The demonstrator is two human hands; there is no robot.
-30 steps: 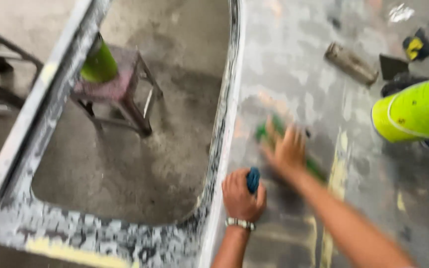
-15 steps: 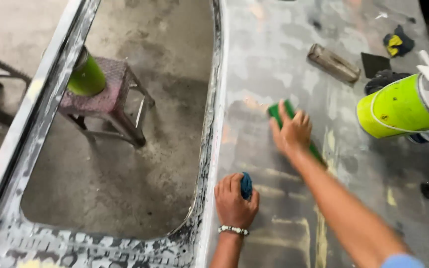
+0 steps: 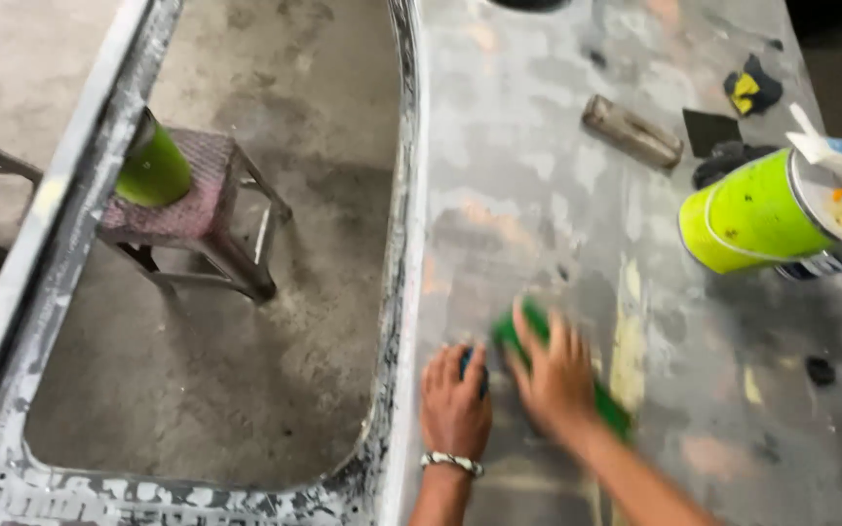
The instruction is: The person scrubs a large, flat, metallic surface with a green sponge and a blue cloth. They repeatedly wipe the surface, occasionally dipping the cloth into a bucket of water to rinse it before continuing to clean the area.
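Observation:
My right hand (image 3: 555, 378) presses a long green sanding block (image 3: 607, 405) flat against a grey, patchy metal panel (image 3: 528, 146); the block pokes out on both sides of my fingers and is blurred by motion. Just left of it, my left hand (image 3: 454, 404), with a beaded bracelet at the wrist, is closed around a small blue object (image 3: 467, 363) and rests on the panel near the window opening's edge (image 3: 397, 321).
A lime-green paint can (image 3: 762, 214) stands on the panel at the right, with a wooden block (image 3: 631, 131), dark sandpaper pieces (image 3: 711, 130) and a yellow-black rag (image 3: 750, 90) behind it. Through the opening, a stool (image 3: 202, 209) carries another green can (image 3: 153, 168).
My right hand has slid the green block back toward me and to the left, ending beside my left hand. The left hand has stayed in place.

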